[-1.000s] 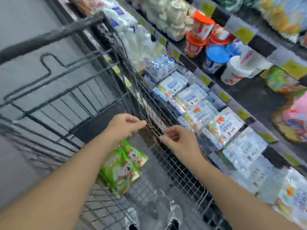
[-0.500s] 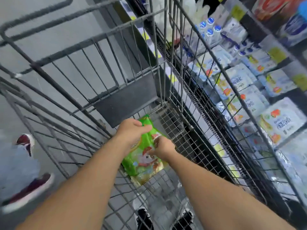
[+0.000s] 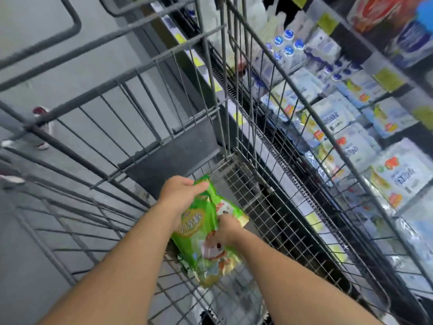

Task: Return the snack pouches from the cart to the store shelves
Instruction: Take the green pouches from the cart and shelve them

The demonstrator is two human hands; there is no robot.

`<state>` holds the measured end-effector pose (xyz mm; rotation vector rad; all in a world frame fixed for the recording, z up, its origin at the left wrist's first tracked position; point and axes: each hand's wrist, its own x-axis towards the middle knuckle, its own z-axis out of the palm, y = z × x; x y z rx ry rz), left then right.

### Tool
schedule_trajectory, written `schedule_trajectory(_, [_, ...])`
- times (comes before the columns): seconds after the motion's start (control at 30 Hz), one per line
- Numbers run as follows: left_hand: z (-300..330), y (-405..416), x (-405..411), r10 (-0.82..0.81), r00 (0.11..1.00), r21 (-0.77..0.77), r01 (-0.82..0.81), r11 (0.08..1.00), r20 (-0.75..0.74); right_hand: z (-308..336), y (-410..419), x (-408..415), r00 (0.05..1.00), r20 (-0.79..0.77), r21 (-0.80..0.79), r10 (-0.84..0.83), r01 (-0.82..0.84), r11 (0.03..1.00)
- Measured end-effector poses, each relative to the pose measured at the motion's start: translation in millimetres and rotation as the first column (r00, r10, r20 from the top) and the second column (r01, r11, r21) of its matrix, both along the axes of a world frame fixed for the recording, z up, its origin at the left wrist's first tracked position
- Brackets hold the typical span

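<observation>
Green snack pouches [image 3: 199, 233] with a cartoon picture lie in a small stack on the wire bottom of the grey cart [image 3: 269, 207]. My left hand [image 3: 180, 195] is shut on the top edge of the uppermost pouch, thumb over its front. My right hand [image 3: 228, 228] grips the pouches from the right side, fingers tucked among them. Both arms reach down into the cart. The store shelves [image 3: 351, 127] run along the right, behind the cart's wire side.
The shelves hold white-and-blue packs [image 3: 400, 174] and small blue-capped bottles [image 3: 288, 45]. Yellow price tags [image 3: 389, 76] line the shelf edges. Grey floor lies to the left, where another person's shoe [image 3: 41, 113] shows beyond the cart. My own shoes [image 3: 208, 320] show under the cart.
Both hands have gone from the cart's rim down into the cart and closed on the green pouches. The view has dipped lower and closer.
</observation>
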<state>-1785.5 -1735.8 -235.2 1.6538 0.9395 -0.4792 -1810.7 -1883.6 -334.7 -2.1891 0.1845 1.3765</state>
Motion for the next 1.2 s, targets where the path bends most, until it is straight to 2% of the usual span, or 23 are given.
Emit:
schedule_trajectory(0.07, [-3,1,2,0.022,1.000,0.019,-0.023,1.000,0.003,12,-27,2,0.982,-0.003,0.062,-0.191,0.190,0.980])
schedule_trajectory(0.17, [-14,-2,-2,0.042,0.999,0.095,-0.039,0.995,-0.030,36,-91,6,0.842,0.008,0.151,-0.539,0.532,0.833])
schedule_trajectory(0.23, [-29,-3,-7,0.098,0.994,0.118,-0.091,0.989,-0.057,50,-128,6,0.790,0.000,0.185,-0.613,0.602,0.777])
schedule_trajectory(0.33, [-52,-16,-16,0.159,0.966,0.102,-0.141,0.985,-0.206,68,-165,5,0.780,0.020,0.175,-0.625,0.613,0.770])
schedule_trajectory(0.47, [-80,-41,-42,0.341,0.891,-0.026,-0.365,0.931,-0.301,76,-177,0,0.788,-0.025,0.165,-0.615,0.610,0.775])
schedule_trajectory(0.63, [-98,-55,-55,0.349,0.827,0.002,-0.387,0.922,-0.440,75,-170,0,0.773,-0.024,0.209,-0.633,0.623,0.753])
schedule_trajectory(0.97, [-122,-61,-61,0.388,0.813,0.015,-0.425,0.905,-0.435,68,-173,4,0.800,0.056,0.158,-0.597,0.583,0.797])
schedule_trajectory(1.2, [-121,-64,-58,0.420,0.806,0.061,-0.437,0.898,-0.417,64,-169,2,0.783,0.062,0.152,-0.619,0.606,0.781])
